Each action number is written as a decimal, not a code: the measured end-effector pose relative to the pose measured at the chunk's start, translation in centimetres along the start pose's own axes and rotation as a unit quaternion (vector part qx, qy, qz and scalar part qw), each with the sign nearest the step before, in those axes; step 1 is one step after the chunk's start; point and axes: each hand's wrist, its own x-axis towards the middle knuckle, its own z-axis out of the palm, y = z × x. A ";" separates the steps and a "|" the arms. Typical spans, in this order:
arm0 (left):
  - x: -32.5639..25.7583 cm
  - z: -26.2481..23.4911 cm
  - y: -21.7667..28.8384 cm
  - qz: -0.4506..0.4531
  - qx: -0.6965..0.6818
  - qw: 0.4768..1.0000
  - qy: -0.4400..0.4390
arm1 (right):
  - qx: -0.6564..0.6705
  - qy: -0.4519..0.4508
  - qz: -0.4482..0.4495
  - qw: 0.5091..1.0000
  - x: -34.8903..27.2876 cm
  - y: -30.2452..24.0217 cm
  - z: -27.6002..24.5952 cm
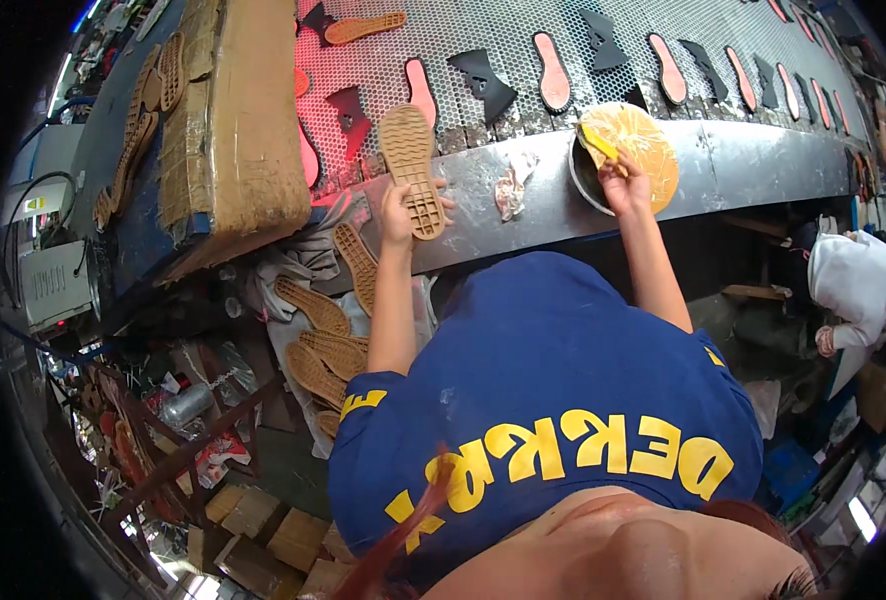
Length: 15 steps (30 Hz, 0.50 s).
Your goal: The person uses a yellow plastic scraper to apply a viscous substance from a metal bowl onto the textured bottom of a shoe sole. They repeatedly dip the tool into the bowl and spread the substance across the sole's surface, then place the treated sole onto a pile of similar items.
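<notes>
While left fingers [446, 203], part-spread, clasp a sole [409, 150], upper centre | right fingers [626, 164] pinch yellow tool [596, 143] at tub [663, 160] | sole best held level

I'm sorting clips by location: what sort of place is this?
Probably a shoe workshop: the left hand holds a tan sole, and pink sole-shaped pieces line a perforated surface.

Shows bold yellow capitals [578, 441] across the navy shirt [553, 350], around five o'clock. Carries yellow print on the left sleeve [365, 388] too, at seven. Bears a yellow label [36, 204], too small to read, on the grey cabinet [60, 218], past nine.
</notes>
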 end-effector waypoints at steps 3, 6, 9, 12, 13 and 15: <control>-0.5 1.8 0.4 -0.032 -0.076 0.993 -0.086 | 0.018 -0.053 -0.034 0.998 -1.8 -0.5 6.3; -1.7 6.5 2.0 -0.001 -0.091 0.984 -0.154 | -0.059 -0.162 -0.147 0.974 -4.3 -0.8 12.3; -3.0 9.8 3.2 0.038 -0.094 0.984 -0.147 | -0.214 -0.221 -0.305 0.901 -8.8 0.9 18.8; -3.5 11.0 3.6 0.062 -0.078 0.977 -0.189 | -0.404 -0.254 -0.437 0.762 -10.9 2.3 20.6; -3.8 11.4 3.8 0.068 -0.075 0.974 -0.204 | -0.414 -0.254 -0.464 0.740 -11.4 2.7 21.5; -4.3 12.1 4.2 0.077 -0.060 0.976 -0.196 | -0.494 -0.245 -0.527 0.647 -11.7 3.2 21.9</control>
